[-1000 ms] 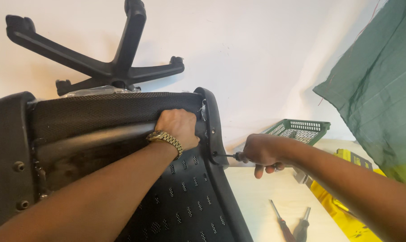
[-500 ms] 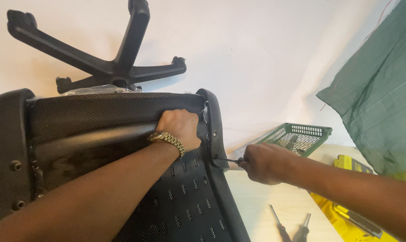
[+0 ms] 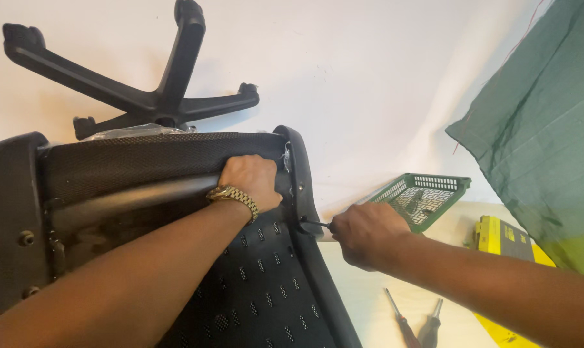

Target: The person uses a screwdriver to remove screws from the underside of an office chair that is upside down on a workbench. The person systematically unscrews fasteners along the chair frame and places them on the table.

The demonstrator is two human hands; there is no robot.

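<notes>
1. The landmark is the black chair back point(image 3: 176, 212), lying flat across the lower left of the view, its mesh panel running toward the camera.
2. The left hand point(image 3: 253, 180) sits on top of the chair back, near its right edge, fingers curled and clenched around the rounded crossbar point(image 3: 137, 196) that runs left to right.
3. The right hand point(image 3: 366, 232) lies just off the chair back's right edge, fingers closed in a fist around a screwdriver point(image 3: 316, 224).
4. The screwdriver's long axis points left from the fist, nearly level, and its tip meets the chair back's right side rail point(image 3: 298, 174) just below the left hand.
5. The right hand is the nearer one to that meeting point; the left is just above it.
6. Right of the chair back: a green basket point(image 3: 427, 193), two spare screwdrivers point(image 3: 414, 325), a yellow box point(image 3: 504, 235). Beyond it stands the chair's star base point(image 3: 156, 96).
</notes>
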